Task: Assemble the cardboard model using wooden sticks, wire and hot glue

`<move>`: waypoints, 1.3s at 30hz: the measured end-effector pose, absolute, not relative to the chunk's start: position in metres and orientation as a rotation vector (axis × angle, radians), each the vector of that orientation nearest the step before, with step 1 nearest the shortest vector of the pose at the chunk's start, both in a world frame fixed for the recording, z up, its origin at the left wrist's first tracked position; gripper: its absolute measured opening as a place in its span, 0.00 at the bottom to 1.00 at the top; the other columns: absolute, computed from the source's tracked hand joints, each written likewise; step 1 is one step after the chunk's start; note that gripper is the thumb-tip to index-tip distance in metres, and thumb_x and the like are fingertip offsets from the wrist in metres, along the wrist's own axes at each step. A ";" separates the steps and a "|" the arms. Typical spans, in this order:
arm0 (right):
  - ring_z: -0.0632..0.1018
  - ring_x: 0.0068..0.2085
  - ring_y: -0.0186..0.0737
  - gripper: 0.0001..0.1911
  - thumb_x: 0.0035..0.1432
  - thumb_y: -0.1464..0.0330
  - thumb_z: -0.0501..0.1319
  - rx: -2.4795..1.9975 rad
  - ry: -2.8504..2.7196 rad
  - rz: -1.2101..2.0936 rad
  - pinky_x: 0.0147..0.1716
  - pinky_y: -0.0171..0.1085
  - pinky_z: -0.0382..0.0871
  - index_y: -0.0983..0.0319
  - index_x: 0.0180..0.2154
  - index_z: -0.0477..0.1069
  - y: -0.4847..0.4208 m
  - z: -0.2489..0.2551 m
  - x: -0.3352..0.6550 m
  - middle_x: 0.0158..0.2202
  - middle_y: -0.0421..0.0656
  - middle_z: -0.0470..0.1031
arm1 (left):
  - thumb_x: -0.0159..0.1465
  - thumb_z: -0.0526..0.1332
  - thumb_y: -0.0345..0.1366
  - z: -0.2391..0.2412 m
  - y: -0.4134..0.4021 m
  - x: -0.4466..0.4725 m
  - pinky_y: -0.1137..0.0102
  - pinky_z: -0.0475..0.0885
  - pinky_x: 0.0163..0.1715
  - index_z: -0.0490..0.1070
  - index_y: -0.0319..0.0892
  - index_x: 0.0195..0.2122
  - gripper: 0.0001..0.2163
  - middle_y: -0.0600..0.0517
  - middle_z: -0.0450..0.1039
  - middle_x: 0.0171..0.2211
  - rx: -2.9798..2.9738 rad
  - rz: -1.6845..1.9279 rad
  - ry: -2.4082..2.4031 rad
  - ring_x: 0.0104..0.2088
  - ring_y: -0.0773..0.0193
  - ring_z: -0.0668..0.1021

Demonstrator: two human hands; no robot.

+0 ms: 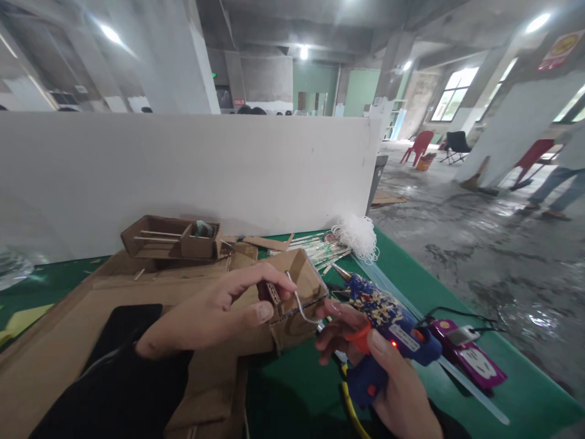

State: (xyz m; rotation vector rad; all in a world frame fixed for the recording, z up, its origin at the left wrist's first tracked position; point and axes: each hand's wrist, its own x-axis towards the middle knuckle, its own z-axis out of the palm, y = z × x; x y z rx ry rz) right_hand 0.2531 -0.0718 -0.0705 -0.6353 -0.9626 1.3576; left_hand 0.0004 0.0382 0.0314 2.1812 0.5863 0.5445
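Note:
A small open cardboard box [297, 326] is at the middle of the table, with a thin white cord [302, 310] bending over its near rim. My left hand [214, 314] reaches to the box, thumb and index finger apart. Its index fingertip touches or nearly touches the cord's upper end. A blue glue gun [381, 305] with an orange trigger and a lit red light is in my right hand [388, 372]. Dried bits of glue cover its front, and its nozzle points up and left, beyond the box. My right fingertips are close to the cord's lower end.
A longer cardboard box [153, 241] with sticks across it stands at the back left, on cardboard sheets [59, 329]. A white cord bundle [359, 238], a purple power strip [470, 353], clear glue sticks [475, 390] and a black phone-like slab [123, 329] lie around. A white panel [183, 164] closes the back.

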 end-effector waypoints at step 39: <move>0.78 0.27 0.42 0.18 0.71 0.55 0.58 -0.941 -1.351 1.060 0.28 0.38 0.71 0.58 0.35 0.79 -0.086 -0.073 0.280 0.27 0.43 0.78 | 0.76 0.58 0.47 0.034 0.035 0.003 0.67 0.74 0.47 0.74 0.47 0.56 0.14 0.48 0.78 0.48 2.134 0.559 0.582 0.46 0.57 0.79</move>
